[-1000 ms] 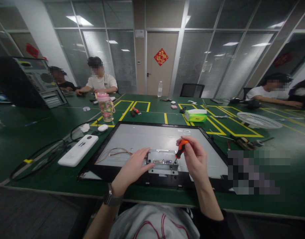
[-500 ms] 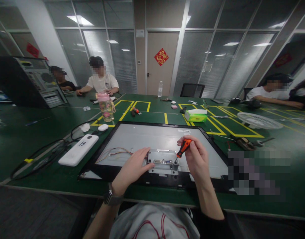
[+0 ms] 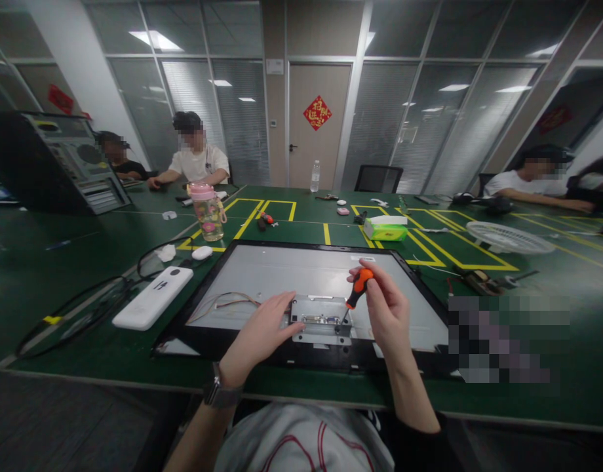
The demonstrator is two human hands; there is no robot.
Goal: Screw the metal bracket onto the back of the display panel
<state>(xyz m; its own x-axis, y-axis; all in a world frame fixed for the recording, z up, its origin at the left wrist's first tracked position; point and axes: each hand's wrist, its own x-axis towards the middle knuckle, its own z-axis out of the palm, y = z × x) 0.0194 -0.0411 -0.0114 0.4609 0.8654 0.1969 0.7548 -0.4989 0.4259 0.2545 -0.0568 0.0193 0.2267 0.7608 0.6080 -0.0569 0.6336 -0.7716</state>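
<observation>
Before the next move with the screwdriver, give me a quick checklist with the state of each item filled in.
1. Screwdriver held in the right hand: ok, gripped by its orange and black handle.
2. Left hand on the metal bracket: ok, at its left side, thumb over the edge.
3. Screwdriver tip seated in a screw: cannot tell; it points down at the bracket's right end, too small to read.
4. Loose wires away from the tip: ok, they lie left of the bracket.
5. White power bank off the panel: ok, on the table to its left.
</observation>
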